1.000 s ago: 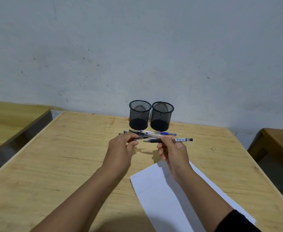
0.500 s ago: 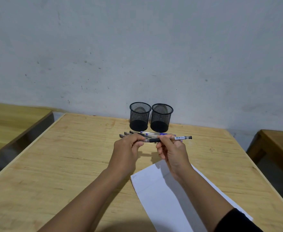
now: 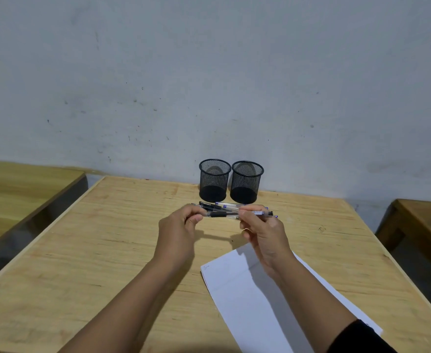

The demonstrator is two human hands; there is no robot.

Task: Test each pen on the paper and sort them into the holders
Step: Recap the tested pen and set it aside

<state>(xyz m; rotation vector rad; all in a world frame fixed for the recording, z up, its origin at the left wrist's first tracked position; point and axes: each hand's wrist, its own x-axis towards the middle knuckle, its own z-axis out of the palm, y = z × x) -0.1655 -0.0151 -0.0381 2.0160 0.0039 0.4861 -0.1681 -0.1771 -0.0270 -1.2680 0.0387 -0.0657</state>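
Observation:
A black-grip pen [image 3: 222,214] is held level above the table between my two hands. My left hand [image 3: 177,231] pinches its left end, where the cap is. My right hand [image 3: 263,230] grips its clear barrel near the label. Behind it several more pens [image 3: 218,206] lie in a row on the table. Two black mesh holders stand at the back edge by the wall, the left holder [image 3: 214,180] and the right holder [image 3: 246,182], side by side. A white sheet of paper [image 3: 250,296] lies under my right forearm, with a small scribble at its top left corner.
The wooden table [image 3: 94,250] ends at the grey wall behind the holders. Another wooden table [image 3: 18,189] stands across a gap to the left, and one more [image 3: 426,220] to the right.
My left hand has moved right and closed on the left end of the pen, where the cap now sits on the tip. My right hand kept the pen level.

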